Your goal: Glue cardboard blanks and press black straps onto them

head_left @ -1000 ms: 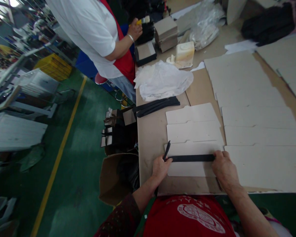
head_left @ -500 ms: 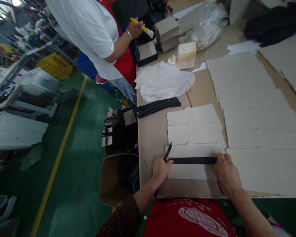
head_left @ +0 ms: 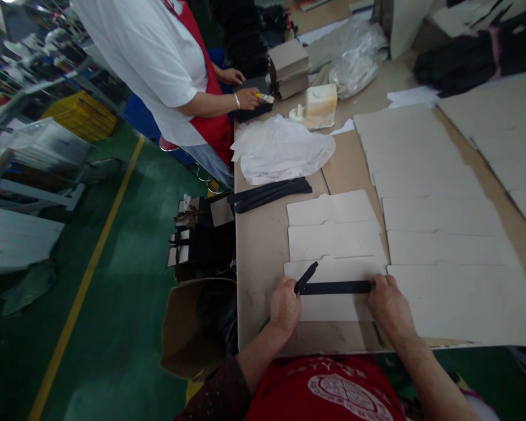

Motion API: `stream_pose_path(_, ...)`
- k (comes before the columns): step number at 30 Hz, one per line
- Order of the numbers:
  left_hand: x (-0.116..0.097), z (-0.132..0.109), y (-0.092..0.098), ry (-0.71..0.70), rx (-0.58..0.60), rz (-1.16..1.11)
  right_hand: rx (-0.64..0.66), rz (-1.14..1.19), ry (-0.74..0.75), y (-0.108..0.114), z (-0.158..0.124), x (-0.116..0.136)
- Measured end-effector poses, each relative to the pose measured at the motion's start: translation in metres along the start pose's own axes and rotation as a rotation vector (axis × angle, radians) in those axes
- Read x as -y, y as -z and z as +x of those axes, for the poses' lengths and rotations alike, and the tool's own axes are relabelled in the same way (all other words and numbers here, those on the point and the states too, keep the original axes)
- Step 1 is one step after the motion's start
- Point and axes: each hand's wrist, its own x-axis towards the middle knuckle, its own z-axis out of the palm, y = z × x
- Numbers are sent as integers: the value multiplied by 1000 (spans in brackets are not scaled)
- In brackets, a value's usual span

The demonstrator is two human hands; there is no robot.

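A black ribbon strip (head_left: pixel 336 287) runs straight between my two hands across the nearest pale cardboard sheet (head_left: pixel 328 309). My left hand (head_left: pixel 286 305) is closed on its left end, and a short black end angles up out of that grip. At the other end my right hand (head_left: pixel 390 301) pinches the strip near the sheet's right edge. Whether the strip is pressed flat on the sheet I cannot tell. Further overlapping sheets (head_left: pixel 335 241) lie just beyond.
Spare black strips (head_left: pixel 272 194) lie at the table's left edge, before white crumpled plastic (head_left: pixel 287 149). Larger overlapping sheets (head_left: pixel 460 292) spread to the right. A co-worker (head_left: pixel 158 70) holds a brush (head_left: pixel 263 97) over a dark box. An open carton (head_left: pixel 184 333) stands below the table edge.
The short black end at my left hand has tipped rightward. Both hands still hold the strip. The co-worker's brush has lowered to the dark box, and my view has shifted slightly.
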Motion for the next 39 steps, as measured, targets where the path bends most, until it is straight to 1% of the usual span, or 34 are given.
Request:
stream_pose_path(4,-2,5,-5,-10,18,-31,25,125,11,1,5,-7)
stream_pose_path(11,-3,12,-6,12,11,-34,67,157,36,3,13,-19)
stream_pose_path(15,-3,13,-7,36,9,-26,100,142,18,3,15,-16)
stream_pose_path(22,-4,14,-4,43,12,-24,133,89,-49,7,16,-3)
stream_pose_path(27,-4,14,-4,59,23,-13,163,78,-72,5,18,-4)
stream_pose_path(33,1,19,-6,51,29,-15,131,119,-52,1,20,-9)
stream_pose_path(36,2,21,-5,46,1,-26,93,168,-13,5,22,-14)
stream_pose_path(39,5,16,-2,9,-34,-32,47,211,18,12,25,-22)
